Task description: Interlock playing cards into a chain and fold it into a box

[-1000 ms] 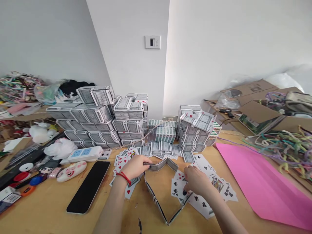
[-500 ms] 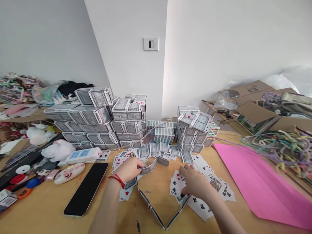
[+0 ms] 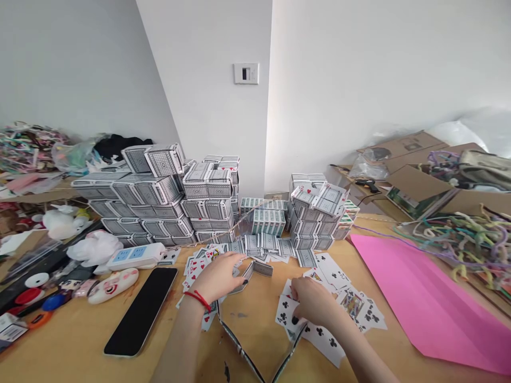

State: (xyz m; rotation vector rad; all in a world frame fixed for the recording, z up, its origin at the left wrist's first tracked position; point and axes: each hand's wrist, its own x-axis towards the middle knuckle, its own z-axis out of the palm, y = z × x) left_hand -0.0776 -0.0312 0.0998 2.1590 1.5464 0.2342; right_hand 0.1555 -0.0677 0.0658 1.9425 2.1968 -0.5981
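Folded playing cards joined into a long strip [image 3: 238, 346] stand on edge on the wooden table, bent in a V whose point faces me. My left hand [image 3: 219, 276], with a red cord at the wrist, is above the strip's left arm, thumb and fingers apart. Just beyond its thumb is another bent card strip [image 3: 263, 267]. My right hand [image 3: 317, 303] has its fingers curled and its thumb down on a four of clubs playing card [image 3: 285, 309], near the V's right end. Loose cards [image 3: 325, 340] lie fanned under and beside it; red-suit cards [image 3: 195, 268] lie by my left hand.
Blocks of folded cards [image 3: 147, 194] are stacked at the back left, with another stack [image 3: 313, 213] at the back right. A black phone [image 3: 141, 311] and a power strip [image 3: 138, 256] lie left. Pink paper [image 3: 423, 303] and a tangle of cords [image 3: 471, 247] are right.
My left hand has lifted off the bent strip and its fingers have spread. My right hand has shifted slightly left, and the four of clubs has moved a little with it.
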